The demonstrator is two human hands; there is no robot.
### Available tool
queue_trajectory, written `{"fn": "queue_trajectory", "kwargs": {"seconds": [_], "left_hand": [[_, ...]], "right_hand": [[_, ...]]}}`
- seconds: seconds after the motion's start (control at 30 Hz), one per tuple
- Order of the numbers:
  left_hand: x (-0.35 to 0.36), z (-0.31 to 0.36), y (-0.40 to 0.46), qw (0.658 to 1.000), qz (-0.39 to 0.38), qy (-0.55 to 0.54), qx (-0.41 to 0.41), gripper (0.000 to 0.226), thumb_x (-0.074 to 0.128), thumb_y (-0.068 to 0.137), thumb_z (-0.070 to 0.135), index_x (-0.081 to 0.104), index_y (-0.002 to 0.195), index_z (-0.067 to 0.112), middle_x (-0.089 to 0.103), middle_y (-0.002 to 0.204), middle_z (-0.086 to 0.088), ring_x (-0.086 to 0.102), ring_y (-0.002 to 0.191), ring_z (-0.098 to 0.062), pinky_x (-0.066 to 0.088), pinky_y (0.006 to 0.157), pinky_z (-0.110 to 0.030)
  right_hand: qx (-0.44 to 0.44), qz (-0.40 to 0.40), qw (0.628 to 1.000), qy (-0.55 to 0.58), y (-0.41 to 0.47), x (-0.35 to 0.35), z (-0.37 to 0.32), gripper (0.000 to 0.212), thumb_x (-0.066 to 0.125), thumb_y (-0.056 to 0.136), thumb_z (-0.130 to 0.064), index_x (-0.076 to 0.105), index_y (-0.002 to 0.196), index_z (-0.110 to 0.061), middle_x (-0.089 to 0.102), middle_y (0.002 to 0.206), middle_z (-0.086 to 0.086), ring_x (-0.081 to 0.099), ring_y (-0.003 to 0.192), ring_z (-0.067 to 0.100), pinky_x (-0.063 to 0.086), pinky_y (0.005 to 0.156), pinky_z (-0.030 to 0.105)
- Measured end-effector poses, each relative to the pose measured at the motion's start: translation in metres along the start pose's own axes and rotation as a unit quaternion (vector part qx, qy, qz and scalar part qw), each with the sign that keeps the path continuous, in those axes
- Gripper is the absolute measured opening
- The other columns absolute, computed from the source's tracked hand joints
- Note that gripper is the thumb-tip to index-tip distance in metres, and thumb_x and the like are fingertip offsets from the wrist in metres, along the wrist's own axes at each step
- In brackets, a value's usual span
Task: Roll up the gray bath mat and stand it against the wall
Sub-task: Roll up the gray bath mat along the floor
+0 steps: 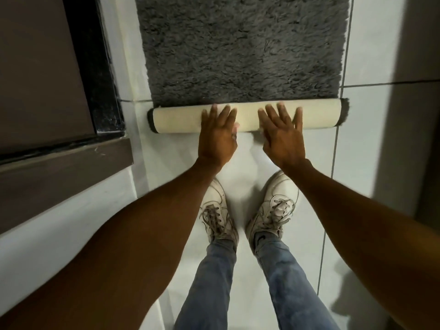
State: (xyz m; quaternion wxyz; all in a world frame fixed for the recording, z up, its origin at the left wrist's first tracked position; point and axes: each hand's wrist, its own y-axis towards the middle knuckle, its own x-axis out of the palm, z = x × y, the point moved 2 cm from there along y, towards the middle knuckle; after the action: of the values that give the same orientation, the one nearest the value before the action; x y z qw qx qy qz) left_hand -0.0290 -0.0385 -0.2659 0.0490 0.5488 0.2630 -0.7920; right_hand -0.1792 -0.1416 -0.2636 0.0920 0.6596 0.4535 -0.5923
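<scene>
The shaggy gray bath mat (pixel 242 44) lies flat on the white tile floor, stretching away from me. Its near end is rolled into a tube (pixel 178 120) that shows the cream backing, with gray pile sticking out at both ends. My left hand (pixel 217 134) presses flat on the roll left of its middle, fingers spread. My right hand (pixel 282 133) presses flat on it just right of the middle, fingers spread too. Neither hand wraps around the roll.
A dark brown door (pixel 42 67) with a black frame (pixel 100 67) and a brown ledge (pixel 59 172) stands at the left. My white sneakers (pixel 273 208) are on the tiles behind the roll. A gray wall (pixel 416 91) runs along the right.
</scene>
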Motion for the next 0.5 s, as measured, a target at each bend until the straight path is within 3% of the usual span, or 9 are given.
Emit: {"fn": "queue_trajectory", "kwargs": {"seconds": [0.07, 0.17, 0.23, 0.37, 0.5], "left_hand": [[0.014, -0.008, -0.002, 0.998, -0.052, 0.037, 0.023, 0.07, 0.041, 0.101, 0.05, 0.024, 0.159, 0.015, 0.022, 0.167, -0.011, 0.012, 0.155, -0.039, 0.013, 0.125, -0.061], [0.023, -0.018, 0.014, 0.995, -0.064, 0.063, 0.039, 0.093, 0.044, 0.09, 0.073, 0.014, 0.161, 0.02, 0.016, 0.169, -0.009, 0.007, 0.156, -0.039, 0.007, 0.124, -0.066], [0.024, -0.021, 0.031, 0.996, -0.049, 0.064, 0.027, 0.096, 0.051, 0.085, 0.074, 0.019, 0.16, 0.023, 0.027, 0.165, -0.009, 0.017, 0.154, -0.04, 0.01, 0.121, -0.071], [0.019, -0.02, 0.047, 0.997, -0.012, 0.082, 0.011, 0.087, 0.07, 0.082, 0.057, 0.033, 0.153, 0.024, 0.047, 0.151, -0.006, 0.041, 0.14, -0.035, 0.023, 0.117, -0.071], [0.01, -0.015, 0.043, 0.997, -0.003, 0.072, 0.009, 0.078, 0.077, 0.081, 0.045, 0.042, 0.147, 0.024, 0.051, 0.147, -0.006, 0.045, 0.137, -0.032, 0.028, 0.116, -0.066]], "right_hand": [[-0.001, -0.048, 0.998, -0.026, 0.002, 0.012, 0.006, 0.071, 0.035, 0.105, -0.054, 0.024, 0.164, -0.018, 0.021, 0.173, 0.012, 0.013, 0.161, 0.038, 0.002, 0.124, 0.069], [-0.018, -0.063, 0.996, -0.056, 0.021, 0.018, 0.011, 0.085, 0.031, 0.099, -0.071, 0.011, 0.167, -0.023, 0.008, 0.175, 0.01, 0.004, 0.161, 0.039, 0.0, 0.123, 0.071], [-0.009, -0.05, 0.997, -0.061, 0.037, 0.017, 0.013, 0.082, 0.035, 0.1, -0.066, 0.013, 0.166, -0.025, 0.015, 0.174, 0.011, 0.007, 0.161, 0.041, 0.003, 0.122, 0.074], [0.012, -0.039, 0.997, -0.069, 0.052, 0.008, 0.011, 0.072, 0.04, 0.101, -0.06, 0.026, 0.162, -0.026, 0.036, 0.166, 0.011, 0.023, 0.157, 0.041, 0.009, 0.121, 0.076], [0.017, -0.022, 0.998, -0.052, 0.047, -0.002, 0.007, 0.062, 0.05, 0.1, -0.053, 0.039, 0.155, -0.026, 0.047, 0.158, 0.009, 0.035, 0.15, 0.039, 0.013, 0.121, 0.075]]}}
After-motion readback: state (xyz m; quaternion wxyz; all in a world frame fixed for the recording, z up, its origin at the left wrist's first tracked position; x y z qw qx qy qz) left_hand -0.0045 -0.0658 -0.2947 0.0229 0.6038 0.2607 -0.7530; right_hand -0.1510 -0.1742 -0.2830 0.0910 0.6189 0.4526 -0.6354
